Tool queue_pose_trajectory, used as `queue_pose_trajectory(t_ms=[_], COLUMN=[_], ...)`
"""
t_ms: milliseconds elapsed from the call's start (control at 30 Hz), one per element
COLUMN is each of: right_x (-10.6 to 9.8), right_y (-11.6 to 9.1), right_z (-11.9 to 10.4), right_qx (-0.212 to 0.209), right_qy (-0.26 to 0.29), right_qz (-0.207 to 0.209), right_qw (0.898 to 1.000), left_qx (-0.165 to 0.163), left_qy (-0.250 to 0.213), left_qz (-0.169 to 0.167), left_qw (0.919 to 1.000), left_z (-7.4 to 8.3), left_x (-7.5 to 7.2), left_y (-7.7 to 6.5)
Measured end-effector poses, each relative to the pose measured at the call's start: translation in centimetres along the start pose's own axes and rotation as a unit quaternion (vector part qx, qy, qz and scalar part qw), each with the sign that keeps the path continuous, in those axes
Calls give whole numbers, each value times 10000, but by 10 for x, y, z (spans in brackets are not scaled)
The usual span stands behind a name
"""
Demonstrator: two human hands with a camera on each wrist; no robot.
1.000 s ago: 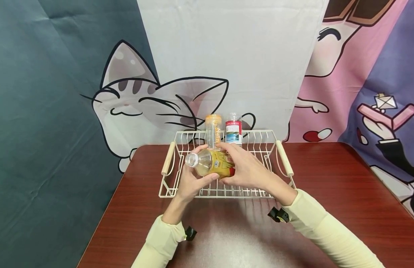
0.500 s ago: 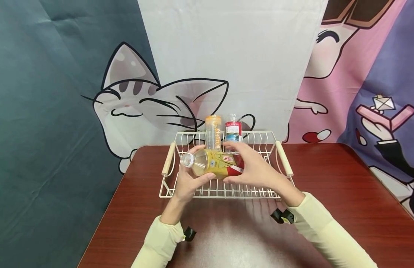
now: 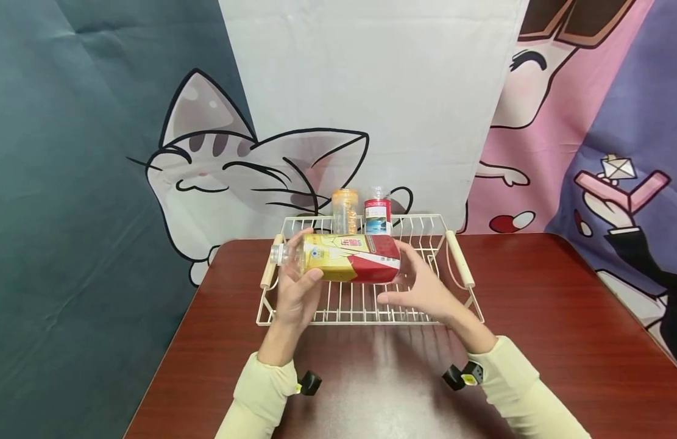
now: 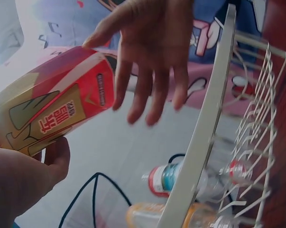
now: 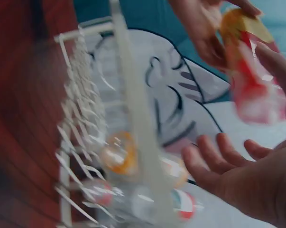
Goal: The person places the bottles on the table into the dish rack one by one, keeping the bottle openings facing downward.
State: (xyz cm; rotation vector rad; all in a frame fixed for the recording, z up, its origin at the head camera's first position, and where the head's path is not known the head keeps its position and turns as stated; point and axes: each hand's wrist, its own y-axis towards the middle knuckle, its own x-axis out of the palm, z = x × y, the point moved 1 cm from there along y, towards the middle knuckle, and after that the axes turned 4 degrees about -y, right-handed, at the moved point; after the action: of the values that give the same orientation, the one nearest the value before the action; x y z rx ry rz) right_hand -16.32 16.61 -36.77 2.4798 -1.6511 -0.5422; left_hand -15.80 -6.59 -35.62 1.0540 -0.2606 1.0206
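Observation:
A clear plastic bottle with a yellow and red label [image 3: 351, 258] is held sideways above the wire rack, its neck pointing left. My left hand [image 3: 296, 299] grips it at the neck end, thumb in front and fingers behind. At the base end is my right hand [image 3: 426, 289], thumb and fingers spread. The left wrist view has the right hand's fingers [image 4: 147, 95] extended, with the thumb at the edge of the bottle's base; contact is hard to tell. Blur softens the right wrist view, where the right palm [image 5: 256, 180] lies below the bottle.
Under the hands stands a cream wire rack [image 3: 371, 316] with a wooden handle [image 3: 459, 259] at each side. Two bottles are upright at its back: one clear with orange print [image 3: 345, 213], one red-labelled [image 3: 378, 216]. A printed cloth [image 3: 415, 91] hangs behind the red-brown table [image 3: 206, 366].
The bottle has turned to lie more level, its label facing up front and its neck farther left. My right hand has loosened from its side and shifted right to the base.

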Motion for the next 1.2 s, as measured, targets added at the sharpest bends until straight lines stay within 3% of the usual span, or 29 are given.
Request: queue_pose_trajectory(t_ms=[167, 333, 700, 800, 1033, 1200], right_x=[23, 39, 54, 55, 58, 58], right_y=[2, 6, 10, 10, 12, 13], right_z=[9, 12, 7, 7, 4, 1], right_qx=[-304, -760, -769, -839, -1135, -1008], right_qy=[1439, 2455, 3341, 3529, 4220, 4344], right_qz=[0, 207, 1107, 1193, 1220, 1396], right_qw=[9891, 9662, 9329, 9242, 8912, 8841], left_qx=[44, 113, 68, -14, -98, -58], left_qy=[-688, -1056, -1216, -1208, -1217, -1171], left_qz=[26, 120, 423, 487, 577, 681], left_qw=[9976, 9943, 9917, 9915, 9908, 9908], left_z=[-5, -9, -23, -27, -33, -35], left_x=[3, 5, 12, 14, 18, 19], left_y=[1, 2, 1, 0, -1, 0])
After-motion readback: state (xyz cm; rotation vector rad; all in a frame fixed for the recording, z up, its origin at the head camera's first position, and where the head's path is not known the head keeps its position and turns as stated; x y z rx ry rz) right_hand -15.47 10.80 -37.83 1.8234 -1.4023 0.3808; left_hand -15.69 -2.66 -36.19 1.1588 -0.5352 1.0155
